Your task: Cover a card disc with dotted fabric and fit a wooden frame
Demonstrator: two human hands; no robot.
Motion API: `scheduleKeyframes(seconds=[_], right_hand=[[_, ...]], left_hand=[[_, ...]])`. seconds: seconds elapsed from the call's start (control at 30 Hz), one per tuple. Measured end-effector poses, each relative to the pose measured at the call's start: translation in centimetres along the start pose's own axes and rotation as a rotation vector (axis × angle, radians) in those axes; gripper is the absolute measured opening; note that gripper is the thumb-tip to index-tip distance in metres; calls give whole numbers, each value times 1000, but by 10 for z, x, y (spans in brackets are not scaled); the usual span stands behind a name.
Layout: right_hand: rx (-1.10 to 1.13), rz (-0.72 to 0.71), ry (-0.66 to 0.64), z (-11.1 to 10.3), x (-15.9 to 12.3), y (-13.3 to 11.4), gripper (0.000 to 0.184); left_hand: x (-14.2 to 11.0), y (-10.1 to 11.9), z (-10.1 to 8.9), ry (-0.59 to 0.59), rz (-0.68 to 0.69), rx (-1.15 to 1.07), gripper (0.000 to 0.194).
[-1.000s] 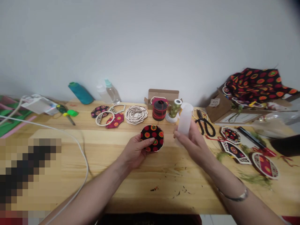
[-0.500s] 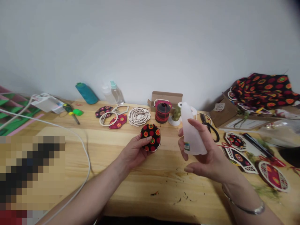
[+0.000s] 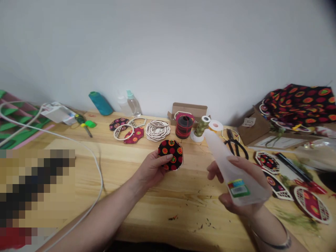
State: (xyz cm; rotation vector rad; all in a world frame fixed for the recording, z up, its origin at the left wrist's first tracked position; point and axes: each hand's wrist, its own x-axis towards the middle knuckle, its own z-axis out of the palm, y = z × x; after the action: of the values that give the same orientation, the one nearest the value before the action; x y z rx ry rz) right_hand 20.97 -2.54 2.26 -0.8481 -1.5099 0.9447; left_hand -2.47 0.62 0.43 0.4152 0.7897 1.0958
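My left hand point(image 3: 152, 169) holds a round piece covered in black fabric with red and orange dots point(image 3: 171, 154), thumb on its face, just above the wooden table point(image 3: 126, 196). My right hand point(image 3: 240, 190) grips a translucent white squeeze bottle point(image 3: 231, 171) with a small coloured label. The bottle is tilted, its tip pointing up and left toward the fabric piece, a short gap apart from it.
Along the back stand a teal spool point(image 3: 100, 103), clear bottles point(image 3: 133, 103), wooden cut-out rings point(image 3: 157, 130), a red ribbon spool point(image 3: 184, 126), a green thread spool point(image 3: 201, 127) and black scissors point(image 3: 235, 146). Patterned fabric point(image 3: 301, 103) and finished pieces point(image 3: 311, 204) lie right; a white cable point(image 3: 97, 168) runs left.
My right hand has brought the bottle down and toward me, tilting it from upright to slanted. My left hand keeps the fabric piece in about the same place.
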Motion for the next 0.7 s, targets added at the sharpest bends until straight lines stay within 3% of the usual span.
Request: scheduleKeyframes(seconds=[0.1,0.17,0.37,0.53,0.7], right_hand=[[103,-101,47,7,8,-9,46],[178,-22,80,10,14,-11,39],[318,104,191,15,27,-10,46],[293,248,212,18,27,-10,39],[300,209,224,19,28,-6,35]], left_hand=[[-1,-1,2,26,21,0,26],[-1,-1,3,35,24,-3,26],[-2,0,3,36,34,-11,24],[-2,-1,3,43,42,-14,25],[-3,-1,5,57,63,-2,27]])
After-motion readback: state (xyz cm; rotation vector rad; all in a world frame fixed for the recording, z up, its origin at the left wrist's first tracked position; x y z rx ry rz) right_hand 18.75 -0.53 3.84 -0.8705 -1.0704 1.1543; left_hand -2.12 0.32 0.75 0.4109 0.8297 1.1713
